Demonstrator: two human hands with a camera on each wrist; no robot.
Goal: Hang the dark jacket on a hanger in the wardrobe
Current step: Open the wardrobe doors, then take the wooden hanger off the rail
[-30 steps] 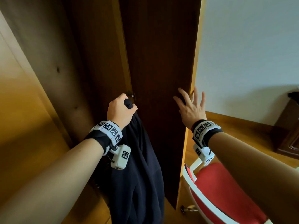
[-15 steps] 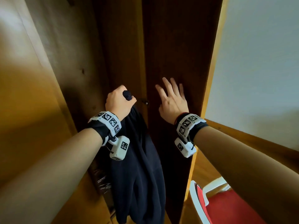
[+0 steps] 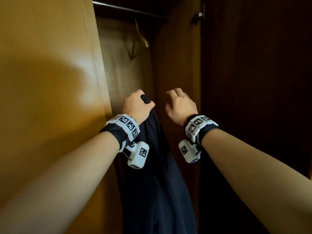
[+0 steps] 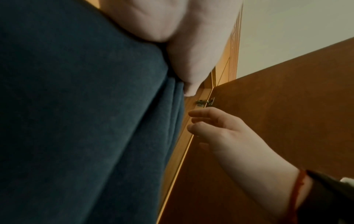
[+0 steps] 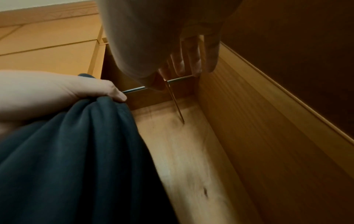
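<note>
Fingers of the left hand (image 3: 137, 105) clench a bunched fold of the dark jacket (image 3: 157, 183), which hangs below them before the open wardrobe (image 3: 128, 68); beside it, the right hand (image 3: 179, 107) holds nothing, fingers loosely curled, with the wooden hanger (image 3: 141, 36) on the rail (image 3: 125, 8) above.

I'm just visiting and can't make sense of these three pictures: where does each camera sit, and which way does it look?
Head: worn on the head, facing into the wardrobe at hanger and rail; both forearms show.
Left wrist: under the left hand, looking up along the dark jacket; right hand shows.
Right wrist: under the right hand, looking up.
Shared: all three show the jacket.
</note>
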